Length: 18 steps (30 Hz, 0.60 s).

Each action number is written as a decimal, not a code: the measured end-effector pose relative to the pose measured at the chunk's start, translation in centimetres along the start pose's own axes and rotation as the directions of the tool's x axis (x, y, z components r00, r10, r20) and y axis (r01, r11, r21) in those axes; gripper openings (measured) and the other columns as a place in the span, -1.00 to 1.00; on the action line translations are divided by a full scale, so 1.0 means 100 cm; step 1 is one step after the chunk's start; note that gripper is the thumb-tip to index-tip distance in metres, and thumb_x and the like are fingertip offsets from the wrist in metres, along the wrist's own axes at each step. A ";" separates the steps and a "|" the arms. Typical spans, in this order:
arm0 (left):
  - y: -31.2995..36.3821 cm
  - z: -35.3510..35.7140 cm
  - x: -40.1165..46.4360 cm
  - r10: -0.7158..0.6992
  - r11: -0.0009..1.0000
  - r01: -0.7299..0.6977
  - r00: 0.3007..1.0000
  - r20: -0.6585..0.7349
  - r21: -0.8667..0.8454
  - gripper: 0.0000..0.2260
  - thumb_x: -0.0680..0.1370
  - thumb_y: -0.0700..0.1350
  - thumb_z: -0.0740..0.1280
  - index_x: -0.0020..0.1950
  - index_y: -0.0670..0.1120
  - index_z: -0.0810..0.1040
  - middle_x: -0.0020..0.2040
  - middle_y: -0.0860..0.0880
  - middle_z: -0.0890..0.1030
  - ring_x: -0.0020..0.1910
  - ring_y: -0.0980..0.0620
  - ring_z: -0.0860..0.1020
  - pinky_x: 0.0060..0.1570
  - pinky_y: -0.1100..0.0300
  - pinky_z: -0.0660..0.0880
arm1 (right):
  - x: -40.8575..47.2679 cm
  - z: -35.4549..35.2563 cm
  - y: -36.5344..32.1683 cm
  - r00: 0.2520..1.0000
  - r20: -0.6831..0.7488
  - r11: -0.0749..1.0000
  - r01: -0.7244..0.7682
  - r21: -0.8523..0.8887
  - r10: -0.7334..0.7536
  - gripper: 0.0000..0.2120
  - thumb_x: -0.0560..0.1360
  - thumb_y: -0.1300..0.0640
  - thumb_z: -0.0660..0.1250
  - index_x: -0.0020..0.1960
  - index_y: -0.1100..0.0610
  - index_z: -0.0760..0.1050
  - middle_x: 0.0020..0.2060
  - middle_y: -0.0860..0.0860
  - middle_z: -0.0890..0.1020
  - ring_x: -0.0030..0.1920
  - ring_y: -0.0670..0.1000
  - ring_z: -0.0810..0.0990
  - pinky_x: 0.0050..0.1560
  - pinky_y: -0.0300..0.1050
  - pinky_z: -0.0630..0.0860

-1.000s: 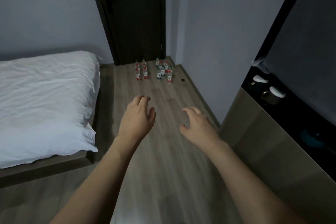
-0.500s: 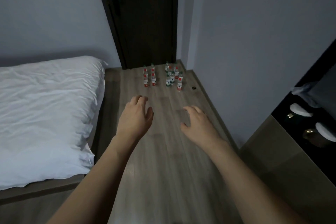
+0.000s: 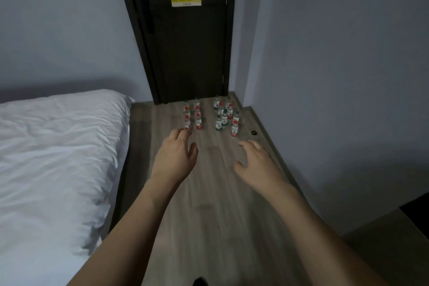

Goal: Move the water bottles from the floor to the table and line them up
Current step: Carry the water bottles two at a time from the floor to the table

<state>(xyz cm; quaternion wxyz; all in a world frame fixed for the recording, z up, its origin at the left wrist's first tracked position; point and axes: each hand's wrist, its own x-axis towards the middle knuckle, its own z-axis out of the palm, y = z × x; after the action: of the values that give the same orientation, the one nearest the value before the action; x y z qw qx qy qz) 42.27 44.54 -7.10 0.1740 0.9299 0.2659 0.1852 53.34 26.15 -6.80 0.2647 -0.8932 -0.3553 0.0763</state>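
Right now neither hand has a grip on anything: the left hand (image 3: 175, 158) and the right hand (image 3: 256, 162) are both held out over the floor (image 3: 209, 216), fingers spread apart and loosely curled, palms down, nothing between them.

Ahead of the hands, the water bottles (image 3: 210, 115) stand upright on the floor in front of the dark door (image 3: 185, 53), well short of reach by the look of it. They form two clusters: a smaller one on the left (image 3: 192, 115), just beyond the left hand's fingertips in the picture, and a larger, tighter one on the right (image 3: 226, 114) near the corner of the wall. A small dark round thing (image 3: 253, 132) lies on the floor beside the right cluster; what it is I cannot tell. A white bed (image 3: 58, 158) runs along the left side. The table does not show clearly; only a dim edge of furniture sits at the lower right.

Judging from this, the task is at its start, with every bottle seemingly yet to be lifted. The main risk is the crowding: reaching into the right cluster could knock neighbours over, and a toppled bottle would likely roll on the smooth floor, perhaps under the bed. Taking the outer bottles first would lessen that. Dim light and similar labels may also make a bottle easy to miss.
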 end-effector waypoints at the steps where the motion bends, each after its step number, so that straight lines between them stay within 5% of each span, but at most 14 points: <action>1: -0.007 -0.001 0.018 0.004 1.000 -0.004 1.000 -0.001 -0.003 -0.62 0.62 -0.02 0.25 0.41 -0.13 0.43 0.36 -0.09 0.47 0.27 -0.09 0.49 0.20 0.04 0.49 | 0.017 0.001 -0.003 1.000 -0.006 1.000 0.003 0.001 -0.003 -0.48 0.48 0.09 0.29 0.42 0.12 0.34 0.36 0.04 0.39 0.35 0.07 0.37 0.36 -0.06 0.31; 18: -0.050 0.065 0.285 0.091 0.996 -0.091 0.995 0.042 0.001 -0.67 0.63 -0.01 0.24 0.36 -0.10 0.47 0.31 -0.07 0.49 0.19 -0.03 0.52 0.13 0.15 0.45 | 0.287 0.021 0.031 0.997 -0.062 0.997 -0.043 0.063 0.047 -0.53 0.48 0.11 0.31 0.38 0.12 0.38 0.30 0.04 0.44 0.29 0.05 0.42 0.17 -0.24 0.29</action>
<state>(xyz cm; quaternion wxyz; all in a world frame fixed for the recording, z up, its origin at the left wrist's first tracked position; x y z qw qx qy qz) 65.42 63.02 -7.68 0.1698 0.9450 0.2196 0.1729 75.59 44.57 -8.75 0.3016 -0.8944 -0.3239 0.0650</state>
